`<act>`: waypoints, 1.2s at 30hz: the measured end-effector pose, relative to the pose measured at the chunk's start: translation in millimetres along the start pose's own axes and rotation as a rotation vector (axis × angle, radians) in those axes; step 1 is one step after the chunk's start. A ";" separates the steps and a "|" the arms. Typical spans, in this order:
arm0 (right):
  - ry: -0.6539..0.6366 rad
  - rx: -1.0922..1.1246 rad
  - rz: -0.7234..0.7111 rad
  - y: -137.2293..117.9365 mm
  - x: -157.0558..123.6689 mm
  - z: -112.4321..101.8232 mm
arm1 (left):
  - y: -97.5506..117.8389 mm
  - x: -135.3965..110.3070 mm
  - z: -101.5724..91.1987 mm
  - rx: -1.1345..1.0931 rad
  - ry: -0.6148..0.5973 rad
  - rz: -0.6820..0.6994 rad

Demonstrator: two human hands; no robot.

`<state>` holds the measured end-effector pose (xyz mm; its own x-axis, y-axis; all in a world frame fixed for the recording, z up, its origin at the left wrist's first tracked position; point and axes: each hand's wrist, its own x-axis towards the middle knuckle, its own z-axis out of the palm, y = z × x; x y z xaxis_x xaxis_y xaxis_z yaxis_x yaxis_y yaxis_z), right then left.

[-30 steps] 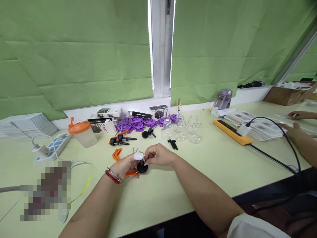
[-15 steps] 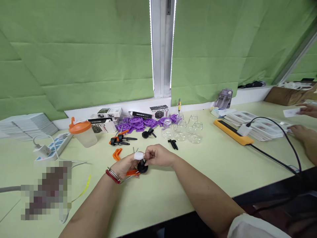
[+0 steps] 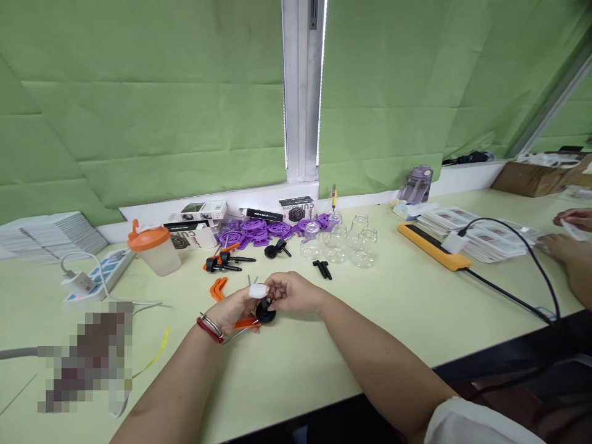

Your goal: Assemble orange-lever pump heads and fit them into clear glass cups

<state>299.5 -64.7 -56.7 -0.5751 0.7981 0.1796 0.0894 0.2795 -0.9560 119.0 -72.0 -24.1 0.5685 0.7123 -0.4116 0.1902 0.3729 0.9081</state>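
Low over the table, my left hand (image 3: 238, 310) is closed around an orange and black part with a thin metal rod; a white wrap covers its thumb. The black round piece (image 3: 265, 312) of that part faces me between both hands. My right hand (image 3: 292, 292) pinches at the top of the black piece; what its fingertips hold is partly hidden. Just beyond my left hand lie curved orange pieces (image 3: 218, 288). Black-headed rods with orange parts (image 3: 224, 264) rest farther back. Two short black pieces (image 3: 322, 269) lie beyond my right hand.
Purple plastic parts (image 3: 253, 231) and printed boxes (image 3: 197, 235) line the back, beside clear glass jars (image 3: 337, 248). An orange-lidded cup (image 3: 160, 251) and a power strip (image 3: 104, 271) stand left. Right are a yellow power strip (image 3: 432, 246), card stacks (image 3: 490, 237) and a co-worker's hands (image 3: 562, 246).
My right hand has shifted very slightly at the black piece, while my left keeps its grip. At the right, the co-worker's far hand has drawn a white card back toward the right edge.
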 end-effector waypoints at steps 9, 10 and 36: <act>-0.003 0.050 -0.006 -0.2 1.2 0.8 | -2.9 1.4 -3.0 -0.005 -0.028 0.010; -0.003 0.050 -0.007 -0.1 1.2 0.7 | -3.1 1.5 -3.2 -0.006 -0.026 0.009; 0.032 0.104 0.020 -3.1 0.8 2.3 | -4.0 3.1 -5.8 -0.062 0.001 -0.004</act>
<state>296.9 -66.1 -54.2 -0.5479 0.8200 0.1655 0.0149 0.2073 -0.9782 115.4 -67.9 -29.4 0.5673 0.7111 -0.4153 0.1429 0.4117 0.9001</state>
